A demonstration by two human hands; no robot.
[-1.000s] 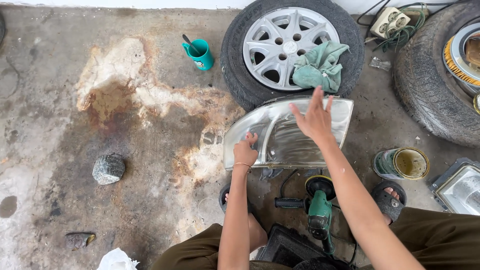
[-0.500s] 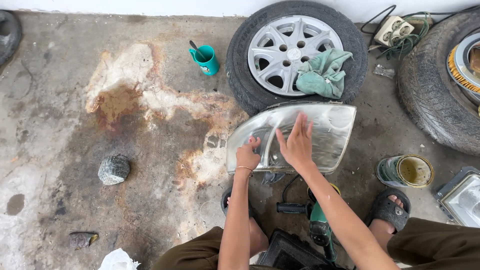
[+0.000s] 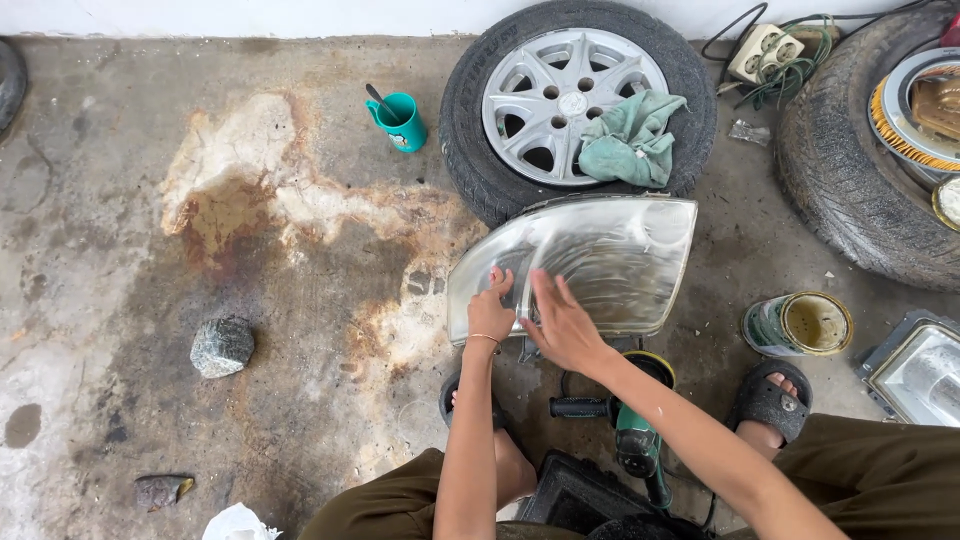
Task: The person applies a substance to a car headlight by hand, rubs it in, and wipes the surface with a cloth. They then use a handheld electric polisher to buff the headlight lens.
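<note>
Headlight [image 3: 610,260] cloudy clear – cup [image 3: 402,120] teal – rag [image 3: 630,140] pale green – polisher [image 3: 635,440] green-black.

Single head-worn view, looking steeply down from above onto stained grey concrete floor [image 3: 300,300] just ahead of bent knees. Near enough to fill mid-frame with clear plastic headlight lens [image 3: 600,260]; top edge reaching black tyre with silver hubcap [image 3: 575,100] beside white wall.

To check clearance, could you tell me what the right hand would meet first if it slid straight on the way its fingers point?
The right hand would probably meet the left hand on the headlight.
</note>
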